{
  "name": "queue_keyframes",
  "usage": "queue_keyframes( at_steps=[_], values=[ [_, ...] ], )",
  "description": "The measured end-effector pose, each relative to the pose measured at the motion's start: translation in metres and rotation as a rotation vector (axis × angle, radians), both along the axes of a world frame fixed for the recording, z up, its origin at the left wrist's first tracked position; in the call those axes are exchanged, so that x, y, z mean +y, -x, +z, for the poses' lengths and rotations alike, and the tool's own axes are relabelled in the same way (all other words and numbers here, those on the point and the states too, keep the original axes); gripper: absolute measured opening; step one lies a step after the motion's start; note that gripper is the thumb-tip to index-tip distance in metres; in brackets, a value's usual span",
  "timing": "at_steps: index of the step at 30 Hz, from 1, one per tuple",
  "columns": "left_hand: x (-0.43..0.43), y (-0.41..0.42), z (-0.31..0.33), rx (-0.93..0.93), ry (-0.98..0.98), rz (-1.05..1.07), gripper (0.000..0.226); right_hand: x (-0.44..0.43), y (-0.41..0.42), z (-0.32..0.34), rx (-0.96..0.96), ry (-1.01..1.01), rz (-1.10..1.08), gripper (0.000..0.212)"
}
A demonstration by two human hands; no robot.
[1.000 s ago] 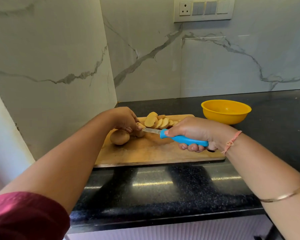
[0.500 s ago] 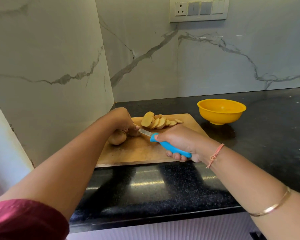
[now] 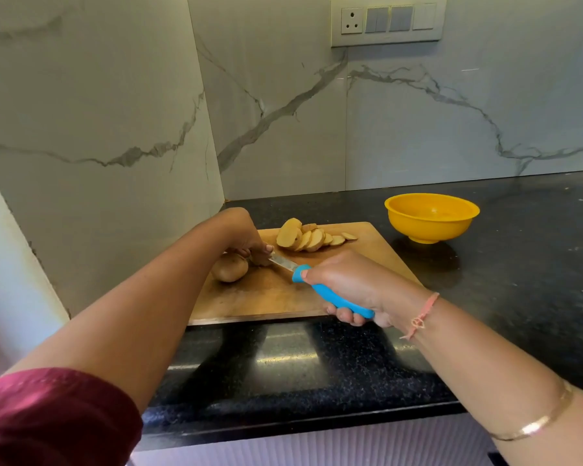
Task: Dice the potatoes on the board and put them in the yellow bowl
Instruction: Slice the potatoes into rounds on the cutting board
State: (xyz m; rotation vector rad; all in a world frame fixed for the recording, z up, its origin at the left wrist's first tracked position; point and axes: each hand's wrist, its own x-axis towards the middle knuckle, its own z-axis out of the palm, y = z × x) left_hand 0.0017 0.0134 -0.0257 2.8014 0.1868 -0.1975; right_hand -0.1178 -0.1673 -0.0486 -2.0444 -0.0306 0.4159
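The potato point(image 3: 229, 269) at the board point(image 3: 270, 299)'s left edge is gripped by the left hand point(image 3: 244, 238), best curled back from the knife point(image 3: 318, 290) clenched in the right hand point(image 3: 354, 284).

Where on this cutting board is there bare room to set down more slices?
Bare wood: the near strip between the whole potato and the cutting board's front edge, and the right side between the slices and right hand. Crowded: far left, where the left hand, potato piece and knife meet.
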Motion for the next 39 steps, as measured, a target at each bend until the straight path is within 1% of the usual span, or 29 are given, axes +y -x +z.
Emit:
queue_keyframes(
  at_steps=[2,5,7,9,12,16,20,22,24,26,30,33,37,39],
  values=[
    [0.0,-0.002,0.001,0.002,-0.007,-0.003,0.052,-0.005,0.003,0.002,0.003,0.009,-0.004,0.042],
    [-0.002,-0.002,0.002,-0.014,-0.061,-0.017,0.05,-0.002,0.003,0.006,0.014,-0.015,-0.002,0.03],
    [-0.003,0.0,0.001,-0.03,-0.098,-0.017,0.05,0.005,0.001,0.006,0.008,-0.022,0.0,0.025],
    [-0.003,0.0,0.0,-0.037,-0.108,-0.012,0.052,0.01,0.0,0.003,-0.002,-0.014,0.005,0.027],
    [0.001,-0.001,-0.001,-0.037,-0.098,-0.008,0.054,0.006,0.002,0.0,-0.017,0.005,0.01,0.034],
    [0.0,-0.001,0.0,-0.03,-0.093,-0.008,0.053,-0.002,0.007,0.003,0.009,0.034,0.019,0.041],
    [-0.003,0.004,0.0,-0.062,-0.127,-0.02,0.047,0.003,0.004,0.01,-0.001,0.032,0.021,0.028],
    [-0.002,0.005,-0.001,-0.083,-0.135,-0.015,0.046,0.007,0.003,0.009,-0.004,0.034,0.021,0.031],
    [0.0,0.005,-0.002,-0.091,-0.124,-0.009,0.046,0.009,0.002,0.005,-0.02,0.045,0.019,0.038],
    [0.003,0.005,-0.004,-0.104,-0.114,-0.005,0.045,0.007,0.003,0.002,-0.031,0.052,0.028,0.04],
    [0.009,0.007,-0.007,-0.207,-0.107,0.042,0.041,0.004,0.009,0.002,-0.028,0.055,0.11,0.042],
    [0.008,0.008,-0.003,-0.239,-0.061,0.055,0.042,0.006,0.012,-0.001,-0.062,0.059,0.104,0.04],
    [0.012,0.013,0.009,-0.301,0.01,0.081,0.035,-0.004,0.012,0.003,-0.106,0.033,0.064,0.034],
    [0.017,0.016,0.013,-0.264,0.087,0.083,0.035,-0.009,0.009,0.008,-0.162,0.021,-0.008,0.029]
  ],
)
